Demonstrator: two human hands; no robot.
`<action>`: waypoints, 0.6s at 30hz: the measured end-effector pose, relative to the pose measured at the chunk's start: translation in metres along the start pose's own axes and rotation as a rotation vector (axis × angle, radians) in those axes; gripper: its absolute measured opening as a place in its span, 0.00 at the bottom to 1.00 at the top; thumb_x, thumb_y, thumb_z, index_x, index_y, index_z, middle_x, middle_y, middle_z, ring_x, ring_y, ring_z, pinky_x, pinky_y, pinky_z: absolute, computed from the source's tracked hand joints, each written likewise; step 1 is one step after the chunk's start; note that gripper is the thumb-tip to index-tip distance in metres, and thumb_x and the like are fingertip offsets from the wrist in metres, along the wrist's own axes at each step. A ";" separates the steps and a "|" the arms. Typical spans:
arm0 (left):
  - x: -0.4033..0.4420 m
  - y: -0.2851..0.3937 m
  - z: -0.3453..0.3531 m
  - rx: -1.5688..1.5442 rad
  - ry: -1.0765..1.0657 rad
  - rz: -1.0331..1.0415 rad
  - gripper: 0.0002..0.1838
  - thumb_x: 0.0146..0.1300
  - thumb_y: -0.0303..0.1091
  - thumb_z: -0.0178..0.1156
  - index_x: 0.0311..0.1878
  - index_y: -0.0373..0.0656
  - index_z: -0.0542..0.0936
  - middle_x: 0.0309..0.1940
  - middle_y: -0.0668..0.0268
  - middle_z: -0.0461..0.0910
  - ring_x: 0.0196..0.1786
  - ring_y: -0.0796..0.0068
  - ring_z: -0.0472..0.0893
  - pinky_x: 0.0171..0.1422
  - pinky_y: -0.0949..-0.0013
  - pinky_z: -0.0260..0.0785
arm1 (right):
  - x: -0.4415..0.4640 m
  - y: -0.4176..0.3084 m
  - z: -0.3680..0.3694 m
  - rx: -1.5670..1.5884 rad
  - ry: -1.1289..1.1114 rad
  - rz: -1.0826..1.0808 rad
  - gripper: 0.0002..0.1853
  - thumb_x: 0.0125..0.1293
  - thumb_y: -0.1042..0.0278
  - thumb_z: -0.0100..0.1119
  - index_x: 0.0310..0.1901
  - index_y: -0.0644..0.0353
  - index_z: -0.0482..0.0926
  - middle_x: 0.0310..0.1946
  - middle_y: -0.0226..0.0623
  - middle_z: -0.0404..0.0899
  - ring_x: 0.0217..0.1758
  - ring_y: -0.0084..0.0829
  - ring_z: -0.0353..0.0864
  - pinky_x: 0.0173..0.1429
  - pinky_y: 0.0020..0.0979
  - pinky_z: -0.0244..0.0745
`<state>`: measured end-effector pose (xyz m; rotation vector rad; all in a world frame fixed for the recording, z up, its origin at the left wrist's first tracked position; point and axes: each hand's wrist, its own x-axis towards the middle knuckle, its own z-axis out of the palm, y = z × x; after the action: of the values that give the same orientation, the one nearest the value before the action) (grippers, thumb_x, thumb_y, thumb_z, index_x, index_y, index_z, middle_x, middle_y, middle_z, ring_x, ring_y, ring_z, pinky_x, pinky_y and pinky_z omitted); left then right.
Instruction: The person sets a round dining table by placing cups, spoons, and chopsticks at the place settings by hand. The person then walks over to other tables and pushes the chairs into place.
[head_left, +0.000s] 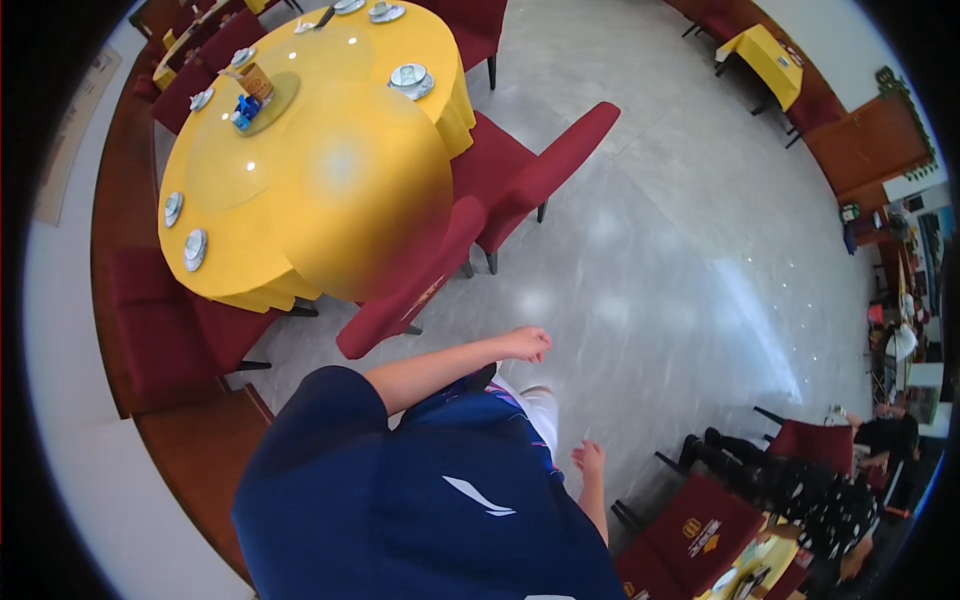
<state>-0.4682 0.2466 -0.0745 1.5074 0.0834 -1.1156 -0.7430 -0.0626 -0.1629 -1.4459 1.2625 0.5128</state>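
Note:
My left hand (525, 344) is held out over the grey floor, beside the back of a red chair (412, 290). Its fingers are curled in, and nothing shows in them. Lower in the view, my right hand (590, 458) hangs near the hem of my navy shirt (430, 500). Its fingers are loosely bent and a little apart, with nothing visible in them. Neither hand touches any furniture.
A round table (330, 120) with a yellow cloth and several cup-and-saucer sets stands at upper left, red chairs around it. A blurred patch covers part of it. A person (800, 490) in dark patterned clothes is at lower right near red chairs (695, 535).

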 end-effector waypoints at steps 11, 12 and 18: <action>0.178 0.104 0.024 0.474 0.196 0.207 0.13 0.63 0.37 0.56 0.46 0.40 0.78 0.31 0.61 0.84 0.30 0.72 0.81 0.36 0.66 0.73 | 0.340 0.008 -0.230 -0.722 -0.193 -1.121 0.16 0.67 0.58 0.52 0.50 0.59 0.76 0.31 0.44 0.83 0.27 0.37 0.83 0.26 0.34 0.76; 0.185 0.114 0.027 0.490 0.206 0.191 0.13 0.63 0.37 0.56 0.46 0.40 0.78 0.31 0.61 0.84 0.30 0.72 0.81 0.36 0.66 0.73 | 0.355 -0.006 -0.216 -0.805 -0.215 -1.277 0.16 0.67 0.58 0.52 0.50 0.60 0.76 0.31 0.45 0.83 0.28 0.37 0.83 0.26 0.34 0.76; 0.238 0.232 0.022 -0.070 0.368 0.230 0.11 0.67 0.33 0.53 0.49 0.42 0.78 0.34 0.63 0.83 0.34 0.76 0.81 0.39 0.70 0.74 | 0.374 -0.437 -0.168 -0.147 -0.259 -0.220 0.16 0.67 0.60 0.53 0.50 0.61 0.76 0.27 0.41 0.80 0.25 0.31 0.80 0.22 0.30 0.71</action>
<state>-0.2103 0.0360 -0.0591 1.5991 0.1944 -0.6389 -0.2829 -0.4385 -0.2366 -1.5628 0.8650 0.6312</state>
